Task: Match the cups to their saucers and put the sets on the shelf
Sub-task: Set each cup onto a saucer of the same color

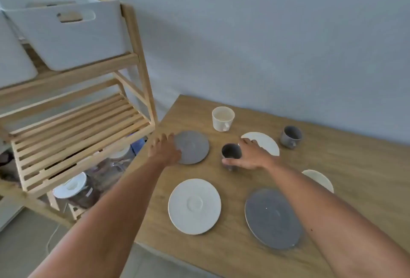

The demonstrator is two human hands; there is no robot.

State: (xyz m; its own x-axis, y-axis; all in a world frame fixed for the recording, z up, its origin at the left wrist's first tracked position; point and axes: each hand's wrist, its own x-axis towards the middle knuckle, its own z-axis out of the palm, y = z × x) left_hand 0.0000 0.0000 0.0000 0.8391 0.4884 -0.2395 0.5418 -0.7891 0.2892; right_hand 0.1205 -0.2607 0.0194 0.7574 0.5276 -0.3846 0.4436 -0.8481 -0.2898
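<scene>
A small dark grey cup (pixel 231 153) stands upright near the middle of the wooden table (pixel 346 167), and it is clasped by the right hand (pixel 249 155), whose thumb is laid along its near side while the fingers are curled round the far side. Just to its left a small grey saucer (pixel 195 147) lies flat, and its left edge is covered by the left hand (pixel 165 150); the fingers are spread and bent over the rim, but whether the saucer is pinched or only touched cannot be told. The cup is judged to be glazed ceramic: stiff, light for one hand, smooth enough to slip, and easily chipped if knocked against the saucer, so a hold around the body is thought safer than one by the rim. The saucer, thin and flat, is best lifted from under its edge. Further out, a cream cup (pixel 223 118), a second grey cup (pixel 290 137), a cream saucer (pixel 265 142), a large white saucer (pixel 194 206) and a large grey saucer (pixel 274 219) are spread over the table, none yet paired. The slatted wooden shelf (pixel 77 127) stands beside the table's left end, bare.
</scene>
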